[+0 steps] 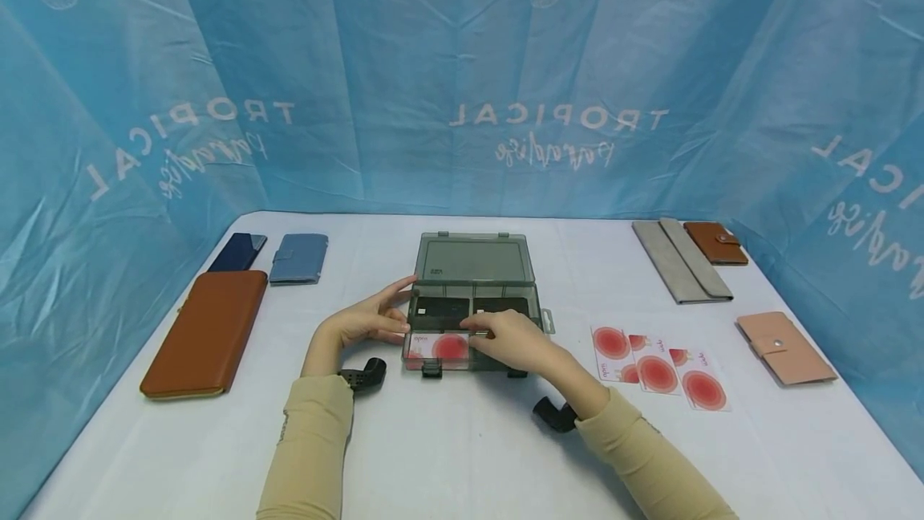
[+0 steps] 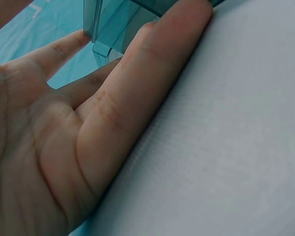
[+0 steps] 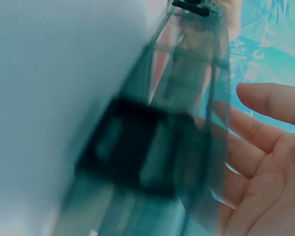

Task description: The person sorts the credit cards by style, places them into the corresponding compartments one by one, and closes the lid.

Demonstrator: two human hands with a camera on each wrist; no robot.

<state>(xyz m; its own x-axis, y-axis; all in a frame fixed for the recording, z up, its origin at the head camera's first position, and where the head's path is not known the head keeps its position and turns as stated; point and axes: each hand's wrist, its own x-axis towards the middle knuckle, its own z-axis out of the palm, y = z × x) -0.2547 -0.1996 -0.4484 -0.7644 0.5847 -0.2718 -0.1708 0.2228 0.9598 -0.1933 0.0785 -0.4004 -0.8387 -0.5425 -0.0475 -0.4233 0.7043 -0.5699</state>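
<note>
"Blue TROPICAL-printed curtain (image 1: 404,46) beyond your grip. Head view?"
"My left hand (image 1: 368,319) touches the organizer box (image 1: 447,290); inside, the red-printed card (image 1: 450,346) lies between it and my right hand (image 1: 516,339)."
"Left wrist?"
"Fingers straight, gripping nothing."
"Right wrist?"
"Thumb wide of the fingers, nothing held; a careless knuckle could knock the card askew."

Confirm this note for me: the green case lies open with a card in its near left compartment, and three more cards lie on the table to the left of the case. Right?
Not quite: the three more cards lie on the table to the right of the green case, as the head view shows. The case does lie open, with a card in its near left compartment.
</note>
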